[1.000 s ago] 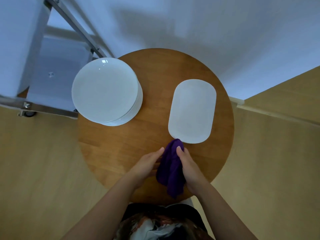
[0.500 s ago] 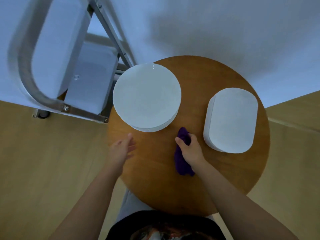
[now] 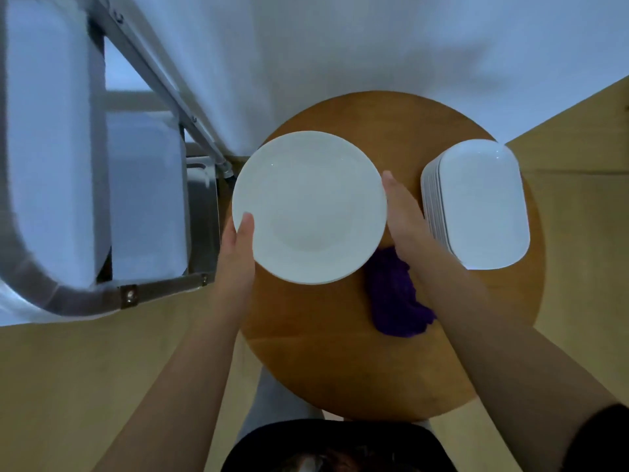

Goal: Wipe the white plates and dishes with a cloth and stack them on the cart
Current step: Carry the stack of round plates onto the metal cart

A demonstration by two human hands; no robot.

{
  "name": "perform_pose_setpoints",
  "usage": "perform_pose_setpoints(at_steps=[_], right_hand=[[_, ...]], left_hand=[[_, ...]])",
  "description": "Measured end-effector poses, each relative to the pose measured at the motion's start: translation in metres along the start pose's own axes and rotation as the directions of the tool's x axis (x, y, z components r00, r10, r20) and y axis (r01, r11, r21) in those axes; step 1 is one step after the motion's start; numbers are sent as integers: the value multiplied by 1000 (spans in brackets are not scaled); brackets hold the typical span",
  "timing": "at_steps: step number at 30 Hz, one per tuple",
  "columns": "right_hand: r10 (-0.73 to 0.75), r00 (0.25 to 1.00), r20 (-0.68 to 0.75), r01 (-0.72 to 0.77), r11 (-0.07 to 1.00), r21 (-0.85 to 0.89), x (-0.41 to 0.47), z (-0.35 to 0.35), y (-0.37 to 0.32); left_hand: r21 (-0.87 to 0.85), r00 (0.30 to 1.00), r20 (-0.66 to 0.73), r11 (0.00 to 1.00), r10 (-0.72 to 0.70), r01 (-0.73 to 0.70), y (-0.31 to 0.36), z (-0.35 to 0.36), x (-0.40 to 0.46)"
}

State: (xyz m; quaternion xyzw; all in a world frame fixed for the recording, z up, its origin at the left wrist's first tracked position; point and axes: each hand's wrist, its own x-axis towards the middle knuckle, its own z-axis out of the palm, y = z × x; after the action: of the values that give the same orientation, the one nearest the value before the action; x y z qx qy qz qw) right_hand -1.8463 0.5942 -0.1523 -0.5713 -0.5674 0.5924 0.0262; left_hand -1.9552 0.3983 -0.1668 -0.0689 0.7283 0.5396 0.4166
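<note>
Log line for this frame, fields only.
left hand: grips round plate | right hand: at plate's rim | cloth: on table

The round ceramic plate (image 3: 309,207) and the stack of oblong ceramic dishes (image 3: 483,206) are plain white. A crumpled cloth (image 3: 394,298) is deep purple against the round wooden tabletop (image 3: 340,352), warm brown; the metal cart (image 3: 163,287) is grey.

Dim, cool bluish cast overall. Soft shadow on the wall (image 3: 459,63) upper right of frame. Small glare specks on the oval dishes (image 3: 483,202) at right. Cart frame (image 3: 41,267) at left edge is motion-smeared and bowed by wide-angle distortion. Whole picture slightly soft, grainy.
</note>
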Motion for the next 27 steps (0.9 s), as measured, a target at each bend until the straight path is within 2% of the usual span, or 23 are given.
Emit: perform_pose_setpoints(at_steps=[3,6,8,11,13,15,20,24,27], right_hand=[[-1,986,167,-22,990,138,7,8,-6],[42,983,180,-85,967,240,12,13,-2],[66,983,172,-114,950,290,13,14,2],[35,977,208,-112,922,371,13,14,6],[-8,968,250,-111,881,459,13,13,10],[-39,964,262,-107,847,520,13,13,13],[-69,971,229,-81,807,585,10,20,33],[-39,985,167,-88,721,687,-7,25,60],[-8,991,135,-88,716,692,-20,27,70]], left_hand=[[-68,995,100,998,3,4,9,1,11],[-134,990,139,991,26,-7,12,0,18],[-192,990,142,981,-7,35,10,1,22],[-324,992,122,943,-38,76,6,3,24],[-370,989,148,927,-2,58,4,4,26],[-375,986,164,927,41,23,1,4,28],[-397,989,139,918,40,19,-1,5,37],[-328,977,212,943,19,53,4,0,43],[-265,973,232,963,15,48,3,-4,42]])
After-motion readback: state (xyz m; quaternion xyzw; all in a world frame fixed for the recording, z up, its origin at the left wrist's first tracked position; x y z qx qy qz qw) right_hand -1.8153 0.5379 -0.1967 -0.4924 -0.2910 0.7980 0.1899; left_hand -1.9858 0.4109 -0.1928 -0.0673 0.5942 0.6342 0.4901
